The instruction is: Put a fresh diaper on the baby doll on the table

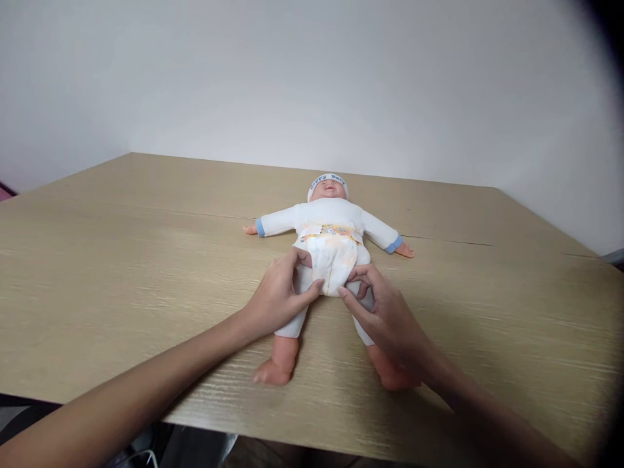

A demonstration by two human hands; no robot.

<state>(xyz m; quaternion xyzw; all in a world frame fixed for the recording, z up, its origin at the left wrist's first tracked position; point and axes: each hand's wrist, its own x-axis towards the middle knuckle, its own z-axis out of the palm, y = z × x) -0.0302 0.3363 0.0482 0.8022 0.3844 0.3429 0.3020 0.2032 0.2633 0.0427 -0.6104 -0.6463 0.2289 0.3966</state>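
Observation:
A baby doll (327,214) lies on its back on the wooden table (121,260), arms spread, feet toward me. It wears a white top with blue cuffs, a white cap and a white diaper (333,257) with a printed waistband. My left hand (280,292) rests on the doll's left-side thigh, fingers pinching the diaper's leg edge. My right hand (385,312) covers the other thigh, thumb and fingertips on the diaper's lower edge. The two thumbs nearly meet under the crotch.
The table's front edge runs just below the doll's feet. A plain white wall stands behind the table. A seam crosses the tabletop at the doll's shoulders. Dark floor and some cable show under the front edge.

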